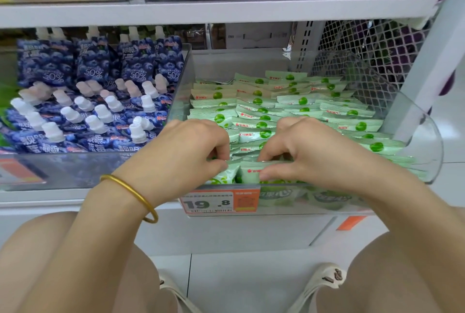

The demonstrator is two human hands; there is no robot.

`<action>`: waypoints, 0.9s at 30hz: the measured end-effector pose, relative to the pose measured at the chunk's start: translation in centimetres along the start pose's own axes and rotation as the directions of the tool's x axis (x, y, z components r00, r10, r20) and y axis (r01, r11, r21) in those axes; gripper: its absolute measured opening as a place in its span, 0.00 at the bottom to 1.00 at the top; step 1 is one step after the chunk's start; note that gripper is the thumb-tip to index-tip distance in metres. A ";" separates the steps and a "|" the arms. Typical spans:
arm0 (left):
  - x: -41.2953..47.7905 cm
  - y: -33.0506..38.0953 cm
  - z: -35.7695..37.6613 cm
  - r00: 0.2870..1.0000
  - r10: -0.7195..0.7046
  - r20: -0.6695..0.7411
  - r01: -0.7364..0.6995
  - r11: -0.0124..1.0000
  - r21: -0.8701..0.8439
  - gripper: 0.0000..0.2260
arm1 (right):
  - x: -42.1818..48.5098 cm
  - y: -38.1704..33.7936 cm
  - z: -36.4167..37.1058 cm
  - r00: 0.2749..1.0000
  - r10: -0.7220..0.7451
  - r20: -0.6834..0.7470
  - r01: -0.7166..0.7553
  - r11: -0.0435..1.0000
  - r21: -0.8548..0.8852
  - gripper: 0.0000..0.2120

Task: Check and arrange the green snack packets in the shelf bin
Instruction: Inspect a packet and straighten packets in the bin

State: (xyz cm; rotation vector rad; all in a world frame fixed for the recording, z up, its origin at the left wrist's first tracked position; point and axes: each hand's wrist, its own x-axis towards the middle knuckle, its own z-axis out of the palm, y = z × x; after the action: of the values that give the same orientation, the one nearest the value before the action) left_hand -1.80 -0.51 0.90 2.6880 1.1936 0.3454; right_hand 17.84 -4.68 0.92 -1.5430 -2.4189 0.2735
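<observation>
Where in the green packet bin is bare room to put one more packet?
Only a narrow strip at the rear, between the last green packets and the bin's back wall, looks free. The front is crowded, where left hand and right hand pinch packets.

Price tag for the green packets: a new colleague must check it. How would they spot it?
Find the clear shelf bin of green snack packets, right of the blue spouted pouches. On its front wall hangs the price tag. Unlike the other orange labels nearby, it shows bold 19.8.
</observation>
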 end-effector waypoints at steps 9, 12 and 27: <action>0.1 0.3 -0.2 1.000 -0.006 -0.001 0.006 0.999 0.045 0.05 | 0.9 -1.1 1.1 0.994 -0.105 0.005 0.105 0.991 -0.079 0.06; 0.2 0.3 -0.2 1.000 -0.014 0.020 0.013 0.999 0.042 0.05 | 0.8 -1.1 1.3 0.993 -0.106 0.044 0.111 0.984 -0.136 0.07; 0.2 0.9 0.2 0.996 0.081 -0.027 -0.085 0.969 -0.232 0.05 | 1.2 1.7 -1.0 0.994 0.082 -0.071 -0.071 0.987 0.141 0.02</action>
State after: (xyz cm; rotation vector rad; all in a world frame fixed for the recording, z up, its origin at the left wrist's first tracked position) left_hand -0.93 -0.95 0.96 2.5391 0.9787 0.4892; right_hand 19.14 -2.88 1.46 -1.5578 -2.2351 0.3814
